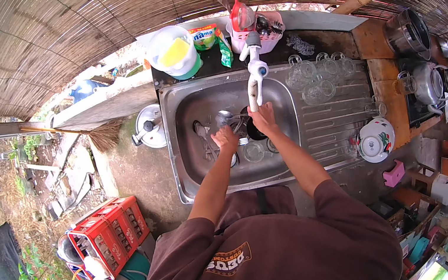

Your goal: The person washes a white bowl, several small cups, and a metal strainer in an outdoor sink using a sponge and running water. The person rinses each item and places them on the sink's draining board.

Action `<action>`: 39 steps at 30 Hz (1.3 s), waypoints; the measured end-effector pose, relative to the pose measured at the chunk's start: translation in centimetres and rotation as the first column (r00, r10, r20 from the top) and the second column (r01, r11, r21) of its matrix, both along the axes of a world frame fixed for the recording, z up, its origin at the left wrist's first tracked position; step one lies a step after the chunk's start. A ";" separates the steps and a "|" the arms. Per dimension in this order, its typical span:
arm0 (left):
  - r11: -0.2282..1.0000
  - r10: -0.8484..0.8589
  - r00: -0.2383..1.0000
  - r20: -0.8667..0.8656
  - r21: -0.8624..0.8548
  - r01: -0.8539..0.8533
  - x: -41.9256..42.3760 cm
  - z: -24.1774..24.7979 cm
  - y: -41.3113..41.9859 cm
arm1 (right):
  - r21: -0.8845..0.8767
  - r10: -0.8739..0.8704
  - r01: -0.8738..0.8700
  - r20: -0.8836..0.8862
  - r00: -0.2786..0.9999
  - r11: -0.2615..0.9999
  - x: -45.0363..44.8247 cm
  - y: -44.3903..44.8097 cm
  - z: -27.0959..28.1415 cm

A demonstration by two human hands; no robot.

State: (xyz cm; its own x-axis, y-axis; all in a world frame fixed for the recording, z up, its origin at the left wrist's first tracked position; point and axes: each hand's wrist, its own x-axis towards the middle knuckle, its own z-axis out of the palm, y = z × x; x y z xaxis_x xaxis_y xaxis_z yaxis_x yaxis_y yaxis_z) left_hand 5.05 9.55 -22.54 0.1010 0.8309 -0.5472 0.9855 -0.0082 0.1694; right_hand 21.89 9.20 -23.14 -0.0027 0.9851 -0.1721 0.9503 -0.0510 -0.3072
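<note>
Both my hands are down in a stainless steel sink basin (192, 163). My left hand (226, 138) is among cutlery, with a metal spoon (224, 115) just beyond its fingers and a fork's tines (243, 141) at its right side. Under the spout of a white tap (256, 71), my right hand (264, 119) is beside a dark round vessel (254, 129). What either hand grips is hidden by the fingers. A clear glass (254, 151) lies near my wrists, and more spoons (201, 130) rest at the basin's left.
Several glass mugs (316, 74) and an upturned patterned bowl (373, 143) sit on the ribbed drainboard (328, 121). Behind the sink stand a white tub (172, 50), a detergent pouch (204, 37) and a pink utensil basket (269, 42). Red bottle crates (110, 236) are at lower left.
</note>
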 end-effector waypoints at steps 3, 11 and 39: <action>0.988 0.152 0.981 0.122 -0.041 -0.148 -1.1 -1.3 0.8 | 0.120 0.001 -0.003 0.018 1.000 0.993 0.6 -0.3 0.0; 0.973 0.218 0.884 0.414 -0.167 -0.162 -4.8 -5.9 2.6 | 0.218 -0.068 0.083 -0.078 0.995 0.972 1.3 -1.0 1.9; 0.951 0.141 0.855 0.499 0.173 -0.258 -12.4 -1.0 4.0 | 0.309 -0.145 0.167 -0.096 0.985 0.936 -1.5 -2.1 7.3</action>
